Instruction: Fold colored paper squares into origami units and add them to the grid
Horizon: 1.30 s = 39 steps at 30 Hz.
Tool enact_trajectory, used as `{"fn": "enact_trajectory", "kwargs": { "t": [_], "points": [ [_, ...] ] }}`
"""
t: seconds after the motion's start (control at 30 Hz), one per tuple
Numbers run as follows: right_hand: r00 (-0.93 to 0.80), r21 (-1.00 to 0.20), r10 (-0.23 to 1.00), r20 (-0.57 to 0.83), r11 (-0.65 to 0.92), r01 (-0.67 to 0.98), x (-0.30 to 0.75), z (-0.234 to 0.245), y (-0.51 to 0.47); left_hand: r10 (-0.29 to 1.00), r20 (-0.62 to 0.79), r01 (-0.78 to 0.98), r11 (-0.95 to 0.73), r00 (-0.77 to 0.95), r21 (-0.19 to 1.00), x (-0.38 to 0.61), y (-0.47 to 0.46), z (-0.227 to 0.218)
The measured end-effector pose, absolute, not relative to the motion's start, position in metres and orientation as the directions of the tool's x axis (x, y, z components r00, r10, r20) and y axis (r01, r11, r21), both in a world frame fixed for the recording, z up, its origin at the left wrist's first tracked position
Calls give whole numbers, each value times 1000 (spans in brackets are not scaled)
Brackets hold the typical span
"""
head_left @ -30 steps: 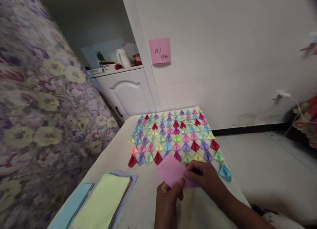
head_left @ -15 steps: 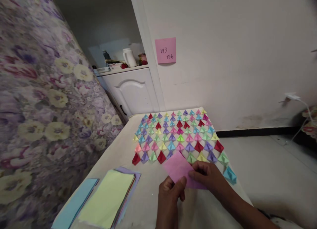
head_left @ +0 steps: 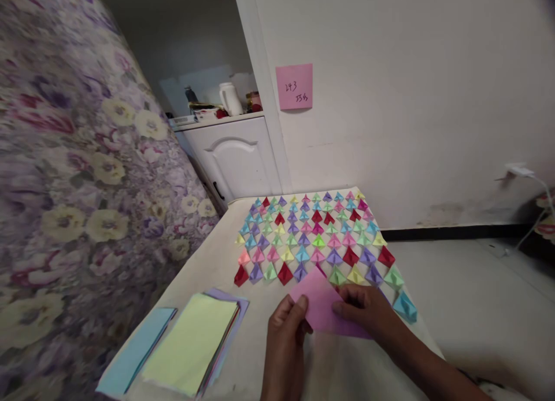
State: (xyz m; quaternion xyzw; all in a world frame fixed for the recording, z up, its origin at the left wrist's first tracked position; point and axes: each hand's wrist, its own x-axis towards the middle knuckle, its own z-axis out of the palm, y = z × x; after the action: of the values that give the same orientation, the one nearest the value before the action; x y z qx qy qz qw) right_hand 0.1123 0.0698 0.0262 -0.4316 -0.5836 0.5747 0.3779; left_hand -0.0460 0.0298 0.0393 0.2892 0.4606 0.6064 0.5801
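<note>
A pink sheet of paper [head_left: 321, 308] is held above the near part of the table, one corner pointing away from me. My left hand [head_left: 288, 326] pinches its left corner, thumb on top. On the right side, my right hand [head_left: 359, 308] grips the sheet between thumb and fingers. Just beyond lie rows of small folded paper pieces [head_left: 302, 255] in red, purple, green, yellow, blue and pink. The sheet covers part of the nearest row. A light-blue folded piece [head_left: 405, 307] sits apart at the right edge of the table.
On the left of the table [head_left: 208, 256] lie a stack of paper topped by a pale yellow sheet [head_left: 195, 343] and a blue paper stack [head_left: 136, 352]. A floral curtain [head_left: 108, 216] hangs at left. Behind stand a white cabinet [head_left: 236, 158] and a wall with a pink note [head_left: 295, 87].
My left hand has shifted left and slightly up along the pink paper, from its lower edge to its left corner. The right hand keeps its hold. The camera view has turned slightly.
</note>
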Motion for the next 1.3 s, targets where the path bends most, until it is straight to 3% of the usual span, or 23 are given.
{"fn": "enact_trajectory", "kwargs": {
  "t": [0.5, 0.73, 0.97, 1.17, 1.3],
  "points": [
    [-394, -998, 918, -39, -18, 57, 113, 30, 66, 957, -280, -742, 237, 69, 627, -42, 30, 45],
    [-447, -999, 893, -49, -40, 30, 112, 27, 64, 959, -234, -712, 275, 158, 646, -36, 30, 40],
    [-445, -997, 894, -51, -23, 68, 113, 32, 62, 964, -223, -686, 260, 144, 679, -30, 30, 40],
    [-314, -993, 949, 27, 60, 97, 116, 31, 68, 954, -287, -738, 253, 84, 626, -34, 27, 39],
    [-193, -995, 981, 14, 33, 93, 117, 27, 70, 955, -275, -644, 282, 114, 711, -35, 27, 35]
  ]
}}
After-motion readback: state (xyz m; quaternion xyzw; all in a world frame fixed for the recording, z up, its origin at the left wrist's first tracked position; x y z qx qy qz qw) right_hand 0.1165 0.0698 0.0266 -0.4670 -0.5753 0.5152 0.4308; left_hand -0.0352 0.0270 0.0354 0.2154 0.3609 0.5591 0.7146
